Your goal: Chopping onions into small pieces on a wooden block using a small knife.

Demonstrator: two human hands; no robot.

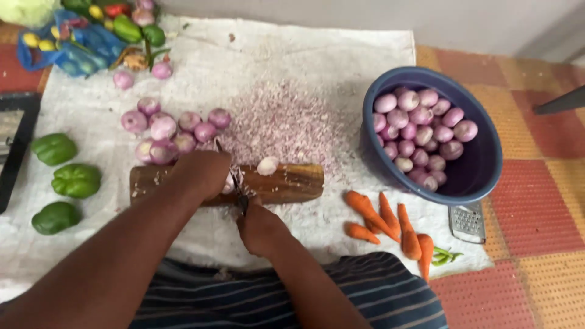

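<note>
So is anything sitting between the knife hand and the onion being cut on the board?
Nothing visible. The right hand holds the knife straight onto the onion, which the left hand pins to the wooden board. A peeled half lies apart.

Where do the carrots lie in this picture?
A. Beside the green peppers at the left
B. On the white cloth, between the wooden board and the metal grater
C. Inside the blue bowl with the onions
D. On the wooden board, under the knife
B: the carrots rest on the white cloth, to the right of the wooden board and just left of the metal grater.
</note>
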